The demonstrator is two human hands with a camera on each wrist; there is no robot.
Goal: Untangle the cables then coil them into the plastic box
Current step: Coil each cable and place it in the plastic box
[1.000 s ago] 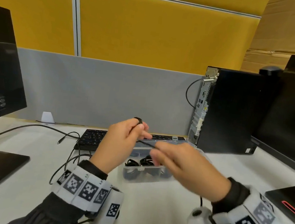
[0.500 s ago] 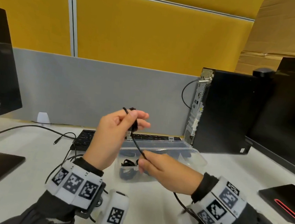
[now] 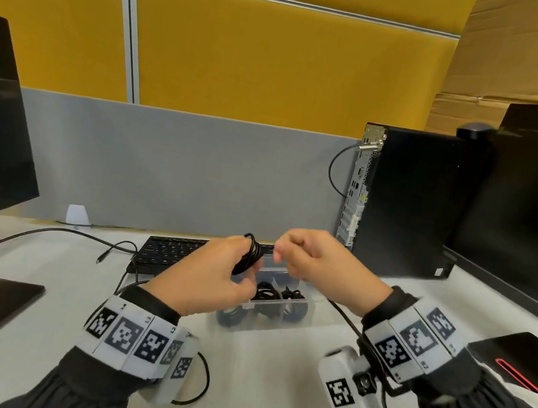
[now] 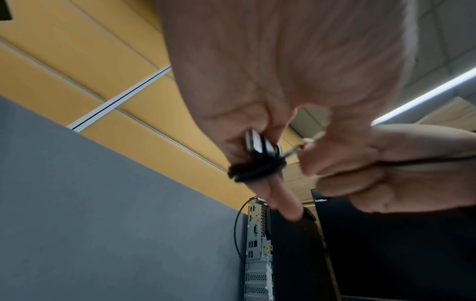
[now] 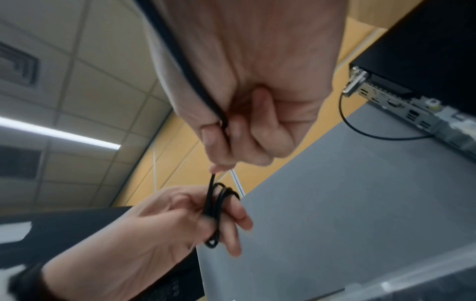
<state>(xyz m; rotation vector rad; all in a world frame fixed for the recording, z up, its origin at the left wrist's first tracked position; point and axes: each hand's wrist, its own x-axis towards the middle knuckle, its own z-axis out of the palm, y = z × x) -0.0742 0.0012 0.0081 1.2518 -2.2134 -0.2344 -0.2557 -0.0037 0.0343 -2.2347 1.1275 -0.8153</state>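
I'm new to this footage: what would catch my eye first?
Two hands meet mid-air over the desk: the left hand has a black cable wound round its fingers, and the right hand pinches the loose end. Below them sits a clear box with coiled cables inside.

Plastic box point(image 3: 276, 303) half hidden behind left hand point(image 3: 211, 282); right hand point(image 3: 318, 262) fingertips blurred; cable point(image 3: 343, 316) vanishing under wrist.

A white counter point(image 3: 251, 391) runs to a low grey fabric partition point(image 3: 179, 170) at the far side, with mustard-yellow wall panels point(image 3: 281, 60) above it, split by a pale metal strip point(image 3: 128, 25). Overhead, a tiled ceiling point(image 5: 85, 85) carries a bright strip light point(image 5: 59, 133).
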